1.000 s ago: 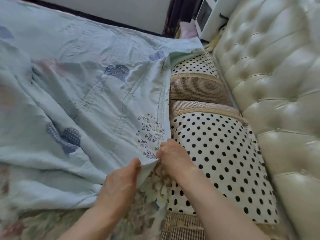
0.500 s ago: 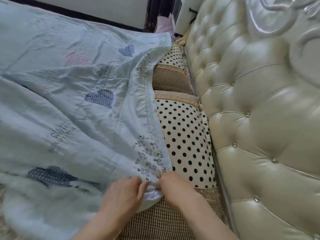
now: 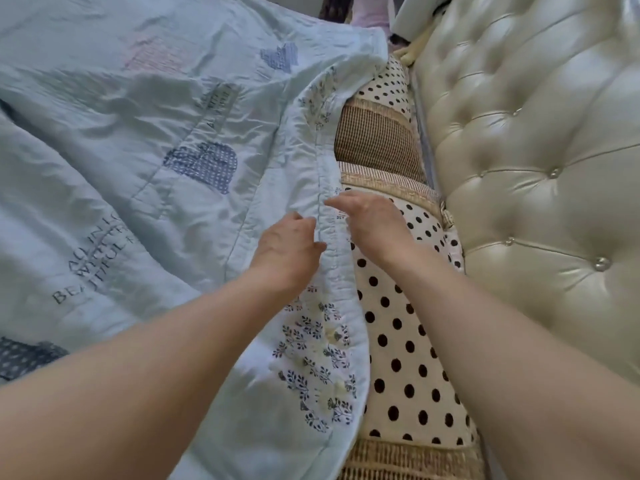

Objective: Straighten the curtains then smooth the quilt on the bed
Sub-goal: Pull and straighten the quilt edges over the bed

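Observation:
A pale blue quilt (image 3: 145, 140) with dark blue patches and printed words covers the bed, still wrinkled across its middle. Its flowered top hem (image 3: 322, 358) runs along the pillows. My left hand (image 3: 291, 247) pinches a raised fold of that hem between fingers and thumb. My right hand (image 3: 370, 220) lies palm down just right of it, fingers stretched over the hem's edge and onto the pillow, thumb hidden. A strip of dark curtain (image 3: 330, 6) shows at the top edge, far from both hands.
Two polka-dot pillows with woven tan bands, a near pillow (image 3: 408, 341) and a far pillow (image 3: 384, 88), lie between the quilt and the cream tufted headboard (image 3: 536, 168). A white cabinet (image 3: 412, 12) and pink cloth (image 3: 370, 12) sit beyond the bed's far corner.
Both hands left the quilt's near corner and moved farther along the top hem. The corner now lies over the pillow's edge, and the view has shifted forward.

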